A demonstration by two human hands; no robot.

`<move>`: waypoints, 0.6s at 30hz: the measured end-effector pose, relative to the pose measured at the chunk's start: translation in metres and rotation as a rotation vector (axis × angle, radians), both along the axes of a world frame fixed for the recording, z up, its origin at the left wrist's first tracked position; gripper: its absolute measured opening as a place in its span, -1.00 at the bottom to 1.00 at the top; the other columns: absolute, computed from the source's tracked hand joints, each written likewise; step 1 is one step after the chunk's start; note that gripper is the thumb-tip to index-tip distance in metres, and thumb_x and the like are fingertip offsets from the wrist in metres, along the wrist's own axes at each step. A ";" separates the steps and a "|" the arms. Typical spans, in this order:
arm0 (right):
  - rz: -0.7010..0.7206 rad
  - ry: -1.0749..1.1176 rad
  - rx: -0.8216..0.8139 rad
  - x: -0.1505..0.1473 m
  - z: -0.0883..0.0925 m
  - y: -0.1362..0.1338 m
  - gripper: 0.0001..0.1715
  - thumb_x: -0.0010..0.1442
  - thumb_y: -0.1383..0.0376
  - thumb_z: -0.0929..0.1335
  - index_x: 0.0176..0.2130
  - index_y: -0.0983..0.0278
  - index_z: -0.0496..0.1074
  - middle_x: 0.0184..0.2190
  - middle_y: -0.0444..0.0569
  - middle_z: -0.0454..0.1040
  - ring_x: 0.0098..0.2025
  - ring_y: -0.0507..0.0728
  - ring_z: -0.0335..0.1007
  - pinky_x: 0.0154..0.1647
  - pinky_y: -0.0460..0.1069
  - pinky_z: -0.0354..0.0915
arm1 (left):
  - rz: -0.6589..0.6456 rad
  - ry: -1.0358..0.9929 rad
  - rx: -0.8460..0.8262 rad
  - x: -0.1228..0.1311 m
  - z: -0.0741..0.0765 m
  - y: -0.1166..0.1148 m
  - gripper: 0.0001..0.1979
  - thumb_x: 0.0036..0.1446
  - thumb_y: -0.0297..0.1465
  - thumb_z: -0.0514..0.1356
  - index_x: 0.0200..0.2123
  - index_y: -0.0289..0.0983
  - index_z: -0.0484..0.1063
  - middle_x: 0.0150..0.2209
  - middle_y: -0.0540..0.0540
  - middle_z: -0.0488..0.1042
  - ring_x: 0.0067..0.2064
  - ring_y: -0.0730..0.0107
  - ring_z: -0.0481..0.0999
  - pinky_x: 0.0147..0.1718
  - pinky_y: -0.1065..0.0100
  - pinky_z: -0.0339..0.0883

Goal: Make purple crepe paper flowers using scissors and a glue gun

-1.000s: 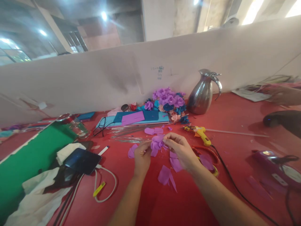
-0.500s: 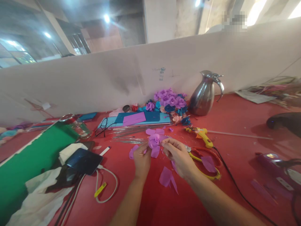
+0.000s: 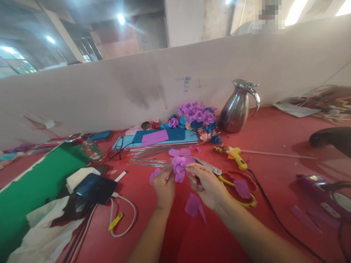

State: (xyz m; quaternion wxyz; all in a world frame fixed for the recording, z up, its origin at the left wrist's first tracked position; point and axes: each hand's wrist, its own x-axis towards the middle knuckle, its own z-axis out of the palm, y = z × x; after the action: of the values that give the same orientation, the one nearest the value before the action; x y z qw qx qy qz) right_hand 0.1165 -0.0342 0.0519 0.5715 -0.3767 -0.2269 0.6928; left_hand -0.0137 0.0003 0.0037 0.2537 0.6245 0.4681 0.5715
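Observation:
Between my two hands is a purple paper flower (image 3: 179, 164), held up over the red table (image 3: 181, 241). My left hand (image 3: 164, 184) is closed, pinching the flower from its left and below. From the right, the fingertips of my right hand (image 3: 203, 180) pinch the edge of one petal. Loose purple petals (image 3: 179, 152) lie behind the flower, and a cut purple piece (image 3: 192, 204) rests in front of my right hand. Scissors with red and yellow handles (image 3: 216, 170) lie just right of that hand, a purple scrap (image 3: 241, 189) on their handles.
Finished paper flowers (image 3: 199, 117) are heaped by the partition, beside a steel jug (image 3: 237, 106). A yellow glue gun (image 3: 237, 157) with its cord lies to the right. Coloured sheets (image 3: 175, 134), thin wires (image 3: 148, 162), glasses (image 3: 120, 148), a glass jar (image 3: 89, 148) and a phone (image 3: 95, 188) are leftward.
The flower has turned slightly between my hands. My right hand has shifted a little left and tilted, and more of the scissors' blades now shows behind it.

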 end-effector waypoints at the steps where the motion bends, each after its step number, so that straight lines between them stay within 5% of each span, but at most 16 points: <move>1: -0.001 0.015 -0.008 -0.001 0.000 0.000 -0.71 -0.17 0.20 0.49 -0.51 0.29 0.38 -0.78 -0.33 0.14 -0.72 -0.15 -0.23 -0.67 -0.12 -0.35 | -0.007 -0.031 -0.019 0.001 0.000 0.000 -0.80 0.05 -0.38 0.21 -0.57 -0.26 0.53 -0.56 0.04 0.43 -0.46 0.43 0.34 -0.43 0.42 0.26; 11: 0.000 0.034 -0.004 -0.004 0.003 -0.003 -0.75 -0.11 0.19 0.45 -0.52 0.30 0.37 -0.79 -0.32 0.15 -0.72 -0.14 -0.24 -0.65 -0.11 -0.31 | -0.036 -0.284 -0.205 0.005 -0.003 0.001 -0.89 -0.03 -0.35 0.29 -0.51 -0.24 0.60 -0.55 0.02 0.49 -0.42 0.36 0.43 -0.36 0.36 0.32; 18: -0.252 -0.093 0.143 0.008 0.001 0.006 -0.72 -0.09 0.15 0.44 -0.55 0.27 0.35 -0.72 -0.29 0.12 -0.66 -0.09 -0.12 -0.64 -0.10 -0.23 | -0.041 -0.513 -0.279 0.003 -0.009 0.010 -0.92 -0.16 -0.38 0.34 -0.51 -0.26 0.59 -0.49 0.01 0.56 -0.41 0.36 0.47 -0.33 0.33 0.35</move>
State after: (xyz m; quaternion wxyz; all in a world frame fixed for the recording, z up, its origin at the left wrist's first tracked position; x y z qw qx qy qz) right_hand 0.1246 -0.0279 0.0528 0.6683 -0.3922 -0.2528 0.5794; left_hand -0.0109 0.0105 -0.0051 0.4588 0.4279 0.4500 0.6355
